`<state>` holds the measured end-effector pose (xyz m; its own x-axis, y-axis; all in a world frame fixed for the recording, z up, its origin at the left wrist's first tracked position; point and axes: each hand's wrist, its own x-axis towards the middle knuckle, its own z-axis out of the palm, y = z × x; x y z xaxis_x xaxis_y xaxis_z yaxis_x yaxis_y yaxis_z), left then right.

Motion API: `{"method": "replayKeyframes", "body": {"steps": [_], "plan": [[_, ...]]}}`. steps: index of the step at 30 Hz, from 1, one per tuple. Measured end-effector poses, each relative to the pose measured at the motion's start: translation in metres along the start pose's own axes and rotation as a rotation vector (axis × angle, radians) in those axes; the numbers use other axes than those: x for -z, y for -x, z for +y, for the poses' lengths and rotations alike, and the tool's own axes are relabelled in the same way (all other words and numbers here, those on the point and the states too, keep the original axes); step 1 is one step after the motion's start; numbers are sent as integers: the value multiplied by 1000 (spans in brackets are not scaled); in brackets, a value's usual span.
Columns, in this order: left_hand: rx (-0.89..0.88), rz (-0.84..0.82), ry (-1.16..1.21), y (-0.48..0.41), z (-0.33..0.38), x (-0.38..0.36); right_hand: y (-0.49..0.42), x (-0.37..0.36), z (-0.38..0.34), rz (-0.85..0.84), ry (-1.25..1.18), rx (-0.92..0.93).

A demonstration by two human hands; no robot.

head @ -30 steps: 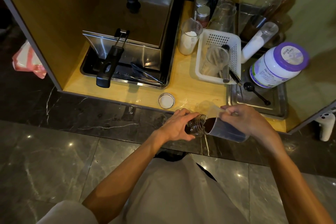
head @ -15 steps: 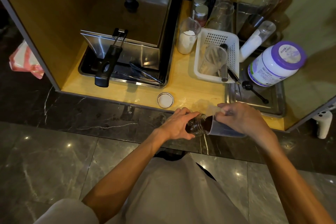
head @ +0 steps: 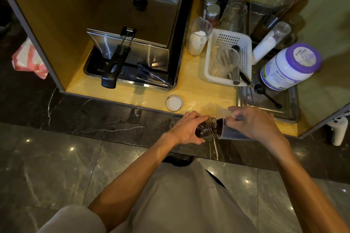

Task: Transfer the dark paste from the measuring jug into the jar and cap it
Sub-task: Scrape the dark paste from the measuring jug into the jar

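1 jar (head: 205, 129), tipped, mouth right, in left hand (head: 186, 128); 1 measuring jug (head: 233, 132), long axis left-right, spout at jar mouth, gripped by right hand (head: 251, 122). 1 cap (head: 173, 102) on worktop (head: 151, 96), far-left of jar.

I hold the jar (head: 205, 129) on its side in my left hand (head: 186, 128), its threaded mouth turned to the right. It is clear and looks dark inside. The measuring jug (head: 232, 133) is in my right hand (head: 251, 124), tipped over to the left so its rim meets the mouth of the jar. The jug is translucent plastic, and the dark paste (head: 219, 125) sits at its rim. The cap (head: 174, 102) lies apart on the wooden counter, its white inside facing up.
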<state>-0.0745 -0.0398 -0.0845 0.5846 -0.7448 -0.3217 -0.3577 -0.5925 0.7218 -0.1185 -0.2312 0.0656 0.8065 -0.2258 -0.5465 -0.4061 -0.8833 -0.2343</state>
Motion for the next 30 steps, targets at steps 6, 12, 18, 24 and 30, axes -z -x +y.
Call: {"method": "replayKeyframes", "body": {"steps": [6,12,18,24,30], "plan": [[-4,0,4,1,1,1,-1,-3,1,33,21,31],[-14,-6,-7,2,3,3,3,-4,2,27,54,61],[-8,-5,21,4,3,5,2,-6,6,39,61,97],[-8,-7,22,4,4,5,0,-8,12,39,62,128],[0,1,65,5,2,6,4,-5,15,80,71,229]]}}
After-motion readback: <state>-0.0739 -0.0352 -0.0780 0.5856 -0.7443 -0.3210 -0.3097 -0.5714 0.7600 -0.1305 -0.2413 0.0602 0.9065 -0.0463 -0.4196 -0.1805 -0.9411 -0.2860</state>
